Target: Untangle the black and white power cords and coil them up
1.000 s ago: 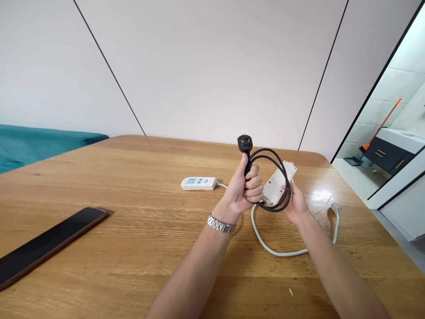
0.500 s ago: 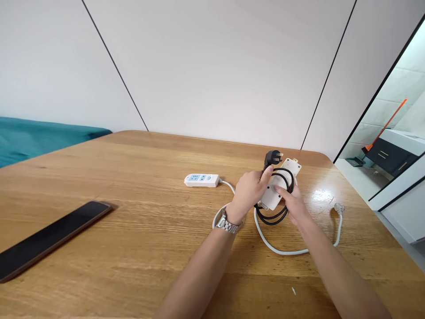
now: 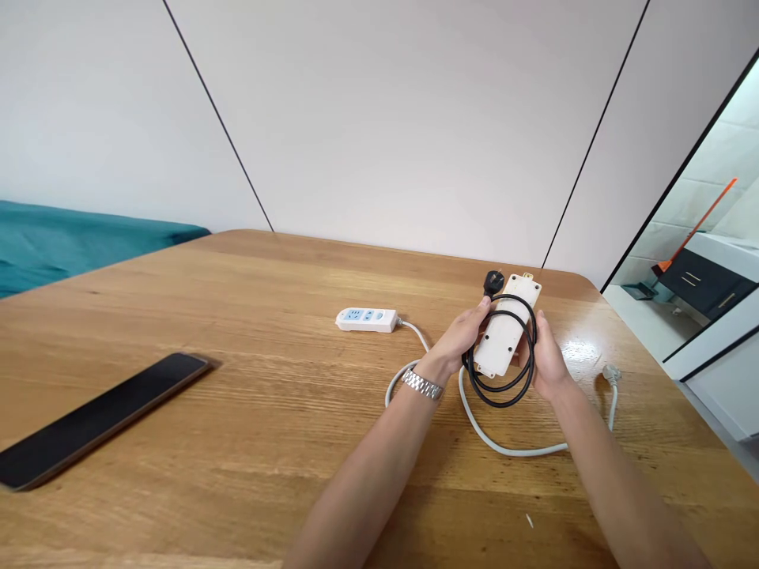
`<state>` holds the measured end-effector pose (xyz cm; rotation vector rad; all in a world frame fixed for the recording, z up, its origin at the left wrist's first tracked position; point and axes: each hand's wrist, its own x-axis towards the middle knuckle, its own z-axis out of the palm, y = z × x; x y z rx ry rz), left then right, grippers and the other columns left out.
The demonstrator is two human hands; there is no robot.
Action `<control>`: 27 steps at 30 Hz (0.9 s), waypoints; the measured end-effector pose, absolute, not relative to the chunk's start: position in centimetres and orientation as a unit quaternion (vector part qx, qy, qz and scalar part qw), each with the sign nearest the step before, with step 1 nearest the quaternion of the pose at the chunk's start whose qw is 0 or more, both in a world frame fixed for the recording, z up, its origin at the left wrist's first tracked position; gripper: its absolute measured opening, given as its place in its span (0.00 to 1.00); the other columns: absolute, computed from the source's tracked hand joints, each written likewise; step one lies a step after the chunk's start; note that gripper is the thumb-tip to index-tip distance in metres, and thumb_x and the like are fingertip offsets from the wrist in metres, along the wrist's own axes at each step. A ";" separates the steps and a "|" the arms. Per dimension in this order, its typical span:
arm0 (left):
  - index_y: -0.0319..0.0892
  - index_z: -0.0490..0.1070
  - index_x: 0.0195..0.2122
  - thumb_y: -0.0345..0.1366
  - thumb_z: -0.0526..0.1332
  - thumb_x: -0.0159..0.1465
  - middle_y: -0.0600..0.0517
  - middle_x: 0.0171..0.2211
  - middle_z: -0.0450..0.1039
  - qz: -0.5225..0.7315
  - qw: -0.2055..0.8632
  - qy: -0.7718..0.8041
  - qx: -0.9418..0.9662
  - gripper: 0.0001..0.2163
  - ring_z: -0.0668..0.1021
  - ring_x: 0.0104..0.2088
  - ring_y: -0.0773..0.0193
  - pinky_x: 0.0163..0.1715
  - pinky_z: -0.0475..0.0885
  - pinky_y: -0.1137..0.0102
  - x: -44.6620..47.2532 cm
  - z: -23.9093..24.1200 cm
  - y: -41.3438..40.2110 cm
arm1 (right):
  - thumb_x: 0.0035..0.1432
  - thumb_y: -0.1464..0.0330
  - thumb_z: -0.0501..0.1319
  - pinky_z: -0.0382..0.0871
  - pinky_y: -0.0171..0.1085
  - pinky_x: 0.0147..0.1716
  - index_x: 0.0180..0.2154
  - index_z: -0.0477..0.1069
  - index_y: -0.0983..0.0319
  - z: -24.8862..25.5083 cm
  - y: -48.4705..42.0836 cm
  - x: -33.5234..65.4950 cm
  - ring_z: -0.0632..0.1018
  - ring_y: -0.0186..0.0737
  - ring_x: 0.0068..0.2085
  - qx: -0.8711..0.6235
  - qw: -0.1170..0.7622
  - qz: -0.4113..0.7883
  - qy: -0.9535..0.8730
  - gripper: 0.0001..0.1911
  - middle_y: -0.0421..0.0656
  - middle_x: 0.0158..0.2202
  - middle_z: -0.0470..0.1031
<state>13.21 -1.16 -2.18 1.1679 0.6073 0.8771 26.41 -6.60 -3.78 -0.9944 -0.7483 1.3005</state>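
Between my two hands is a white power strip (image 3: 503,338), its screw-holed back facing up, with a black cord (image 3: 504,404) looped around it. My left hand (image 3: 459,336), a metal watch on the wrist, grips the strip's left side and the cord, thumb just below the black plug (image 3: 493,282). Along the right edge, my right hand (image 3: 546,359) is closed around the strip and the coils; some of its fingers are hidden beneath. A second, smaller white power strip (image 3: 366,319) with blue socket panels lies left of my hands. Its white cord (image 3: 522,453) runs under my arms to a pale plug (image 3: 611,372).
A dark, flat tablet-like device (image 3: 100,419) lies on the wooden table (image 3: 249,316) at left. Behind the table rises a pale panelled wall (image 3: 385,118). Teal fabric (image 3: 88,241) is at far left; an orange broom (image 3: 700,221) stands beyond a doorway at right.
My right thumb has moved off the strip's back to its right edge. My left thumb has slid down from the plug, which has turned. The strip sits more upright in view.
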 end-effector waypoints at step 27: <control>0.42 0.77 0.30 0.37 0.52 0.69 0.49 0.37 0.78 0.407 0.239 0.367 0.801 0.16 0.76 0.42 0.60 0.45 0.68 0.68 13.8 -4.2 -0.6 | 0.37 0.52 0.71 0.76 0.47 0.45 0.35 0.76 0.57 -6.1 -6.6 24.4 0.81 0.53 0.44 -0.295 0.685 0.628 -0.223 0.23 0.40 0.28 0.81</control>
